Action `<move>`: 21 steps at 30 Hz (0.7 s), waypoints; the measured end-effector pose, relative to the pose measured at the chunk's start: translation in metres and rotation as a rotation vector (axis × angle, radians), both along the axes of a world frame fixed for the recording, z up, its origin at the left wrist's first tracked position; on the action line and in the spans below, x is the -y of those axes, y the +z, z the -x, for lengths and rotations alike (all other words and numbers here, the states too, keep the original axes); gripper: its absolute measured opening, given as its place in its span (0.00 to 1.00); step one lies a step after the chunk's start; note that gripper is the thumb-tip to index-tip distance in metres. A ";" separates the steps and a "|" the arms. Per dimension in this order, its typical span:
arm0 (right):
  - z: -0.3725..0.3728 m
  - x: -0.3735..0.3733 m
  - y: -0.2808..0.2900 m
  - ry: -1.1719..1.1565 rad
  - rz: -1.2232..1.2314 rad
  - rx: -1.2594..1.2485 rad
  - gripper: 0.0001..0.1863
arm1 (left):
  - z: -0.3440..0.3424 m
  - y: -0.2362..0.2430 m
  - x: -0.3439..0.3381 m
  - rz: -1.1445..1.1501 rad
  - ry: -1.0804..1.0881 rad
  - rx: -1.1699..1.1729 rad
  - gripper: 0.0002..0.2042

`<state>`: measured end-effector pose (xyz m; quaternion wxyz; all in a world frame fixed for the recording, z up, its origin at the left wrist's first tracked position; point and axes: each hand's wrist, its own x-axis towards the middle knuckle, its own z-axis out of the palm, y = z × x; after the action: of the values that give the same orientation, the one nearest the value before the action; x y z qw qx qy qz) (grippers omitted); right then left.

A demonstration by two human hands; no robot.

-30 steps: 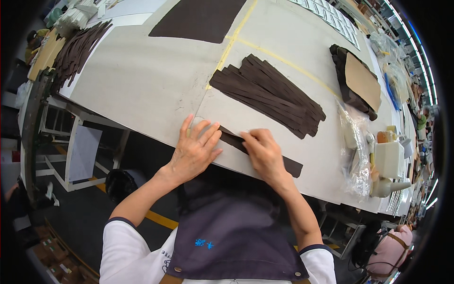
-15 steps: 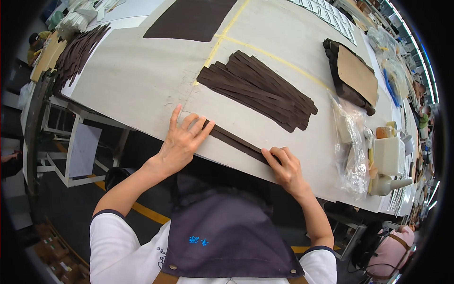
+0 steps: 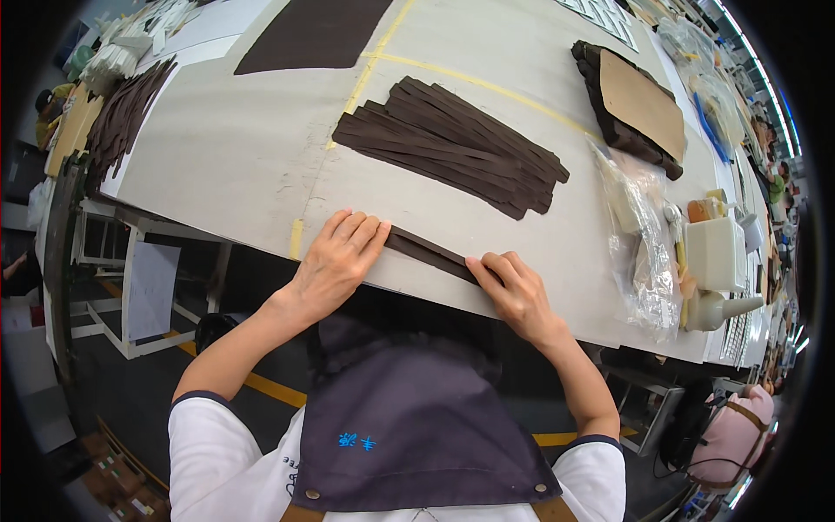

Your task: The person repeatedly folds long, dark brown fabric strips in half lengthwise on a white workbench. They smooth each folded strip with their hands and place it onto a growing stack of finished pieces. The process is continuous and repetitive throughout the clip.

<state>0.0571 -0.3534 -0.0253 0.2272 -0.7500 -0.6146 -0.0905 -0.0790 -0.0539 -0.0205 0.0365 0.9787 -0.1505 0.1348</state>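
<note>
A narrow dark brown strip (image 3: 430,253), which looks like leather or similar sheet material, lies along the near edge of the pale table. A lengthwise line shows on it, perhaps a fold or a second layer. My left hand (image 3: 341,254) is closed over its left end, fingers together and hiding that end. At the other end, my right hand (image 3: 515,294) pinches the strip between thumb and curled fingers. Just beyond my hands lies a loose, fanned pile of similar brown strips (image 3: 457,148).
A brown sheet (image 3: 313,36) lies at the far left, with more strips (image 3: 130,126) hanging off the table's left edge. To the right are a brown stack topped by a tan board (image 3: 644,104), clear plastic bags (image 3: 639,252), a white container (image 3: 715,252) and a nozzle bottle (image 3: 713,311).
The left hand's spread fingers have drawn together on the strip. My right hand has come slightly closer to the left one. The whole view has shifted a little.
</note>
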 end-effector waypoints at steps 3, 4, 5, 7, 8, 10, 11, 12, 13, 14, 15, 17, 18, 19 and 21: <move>-0.002 0.005 -0.001 0.002 -0.003 0.012 0.30 | 0.000 -0.003 0.000 0.028 -0.008 0.013 0.27; -0.003 0.008 -0.002 0.004 -0.003 0.017 0.30 | 0.000 -0.004 0.001 0.035 -0.002 0.010 0.28; -0.003 0.011 -0.002 0.005 -0.005 0.018 0.30 | 0.000 -0.003 0.003 0.006 0.008 -0.001 0.29; -0.006 0.018 -0.002 0.008 -0.010 0.024 0.30 | 0.000 0.003 0.012 -0.051 0.028 -0.019 0.31; -0.006 0.021 -0.002 0.008 -0.002 0.025 0.30 | -0.001 0.008 0.017 -0.111 0.038 -0.060 0.32; -0.007 0.027 0.000 0.009 0.018 0.026 0.30 | -0.001 0.020 0.028 -0.226 0.058 -0.141 0.34; -0.007 0.030 0.001 0.008 0.015 0.025 0.29 | -0.002 0.024 0.031 -0.257 0.048 -0.158 0.34; -0.007 0.032 0.002 0.006 0.008 0.027 0.29 | -0.003 0.028 0.034 -0.292 0.038 -0.172 0.35; -0.007 0.034 0.002 0.004 0.002 0.029 0.29 | -0.005 0.032 0.035 -0.328 0.027 -0.186 0.36; -0.007 0.033 0.006 0.003 0.008 0.028 0.29 | -0.008 0.036 0.031 -0.273 0.039 -0.205 0.35; -0.006 0.032 0.010 -0.001 0.015 0.025 0.29 | -0.013 0.039 0.024 -0.218 0.047 -0.226 0.34; -0.003 0.033 0.011 -0.011 0.018 0.032 0.28 | -0.017 0.035 0.025 -0.085 0.037 -0.149 0.33; -0.003 0.031 0.011 -0.013 0.011 0.042 0.28 | -0.015 0.023 0.030 -0.009 0.024 -0.050 0.33; -0.001 0.031 0.009 -0.018 0.006 0.049 0.27 | -0.014 0.014 0.038 0.069 0.008 0.045 0.32; 0.001 0.031 0.008 -0.030 -0.001 0.055 0.27 | -0.011 0.003 0.058 0.140 0.000 0.062 0.30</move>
<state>0.0562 -0.3849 -0.0174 0.2091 -0.7562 -0.6094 -0.1147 -0.0685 -0.1119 -0.0179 0.1001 0.9691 -0.1416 0.1752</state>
